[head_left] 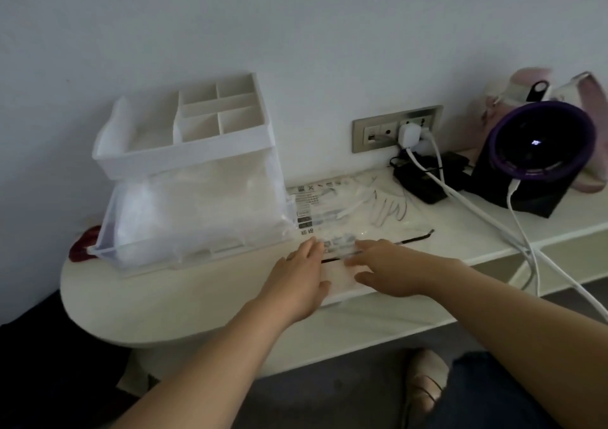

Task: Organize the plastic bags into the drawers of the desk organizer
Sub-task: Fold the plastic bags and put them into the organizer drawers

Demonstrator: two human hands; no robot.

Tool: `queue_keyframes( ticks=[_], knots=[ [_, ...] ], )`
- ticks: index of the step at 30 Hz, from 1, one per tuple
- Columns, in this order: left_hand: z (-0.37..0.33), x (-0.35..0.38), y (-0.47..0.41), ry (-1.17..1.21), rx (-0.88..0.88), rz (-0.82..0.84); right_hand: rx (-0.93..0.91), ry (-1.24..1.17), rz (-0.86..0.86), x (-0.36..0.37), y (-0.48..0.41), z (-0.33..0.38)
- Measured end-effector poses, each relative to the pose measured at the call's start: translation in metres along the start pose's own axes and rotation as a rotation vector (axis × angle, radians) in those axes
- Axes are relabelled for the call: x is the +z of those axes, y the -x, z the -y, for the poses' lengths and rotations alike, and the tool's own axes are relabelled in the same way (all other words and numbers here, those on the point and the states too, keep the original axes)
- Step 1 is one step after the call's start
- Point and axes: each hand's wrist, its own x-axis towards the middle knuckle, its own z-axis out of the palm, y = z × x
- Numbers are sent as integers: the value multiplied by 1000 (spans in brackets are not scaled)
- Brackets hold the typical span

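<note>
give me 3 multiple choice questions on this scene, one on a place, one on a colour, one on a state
1. Where does the bag under the left hand and right hand lie?
A. right of the organizer
B. in the top tray
C. on the floor

2. What colour is the rim of the round device?
A. red
B. purple
C. green

3. How is the organizer's drawer?
A. pushed shut
B. lifted out onto the floor
C. pulled out

Answers:
1 A, the bag lies flat on the desk just right of the organizer.
2 B, a purple ring runs round its dark face.
3 C, the drawer sticks out well past the front of the organizer.
</note>
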Motion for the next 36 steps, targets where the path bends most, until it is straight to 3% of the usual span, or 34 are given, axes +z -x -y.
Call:
queue_keyframes(
  ticks=[4, 10, 16, 21, 24, 28, 30, 32, 36],
  knots=[
    [3, 2, -3, 78, -29, -12, 44, -53, -82, -9, 1, -4],
    [2, -3, -2, 132, -12, -17, -38, -236, -209, -32, 18, -5],
    [-2, -7, 1, 191, -4, -10, -33, -782, -416, -48, 46, -21],
    [-8, -29, 20, 610, 24, -80, -31, -1247, -396, -55, 42, -3],
    [-5, -50, 40, 716, -88, -111, -43, -1485, -462, -64, 43, 5],
    [-10, -72, 70, 766, -100, 31, -152, -1748, -554, -74, 48, 22],
    [-20, -77, 80, 867, -41, 45, -211, -1814, -515, -75, 53, 36],
    [-28, -89, 85, 1126, -15, -32, -254, -1831, -446, -77, 57, 51],
    [-41, -121, 84, 1543, 219, -40, -394, -1767, -324, -87, 66, 80]
  ],
)
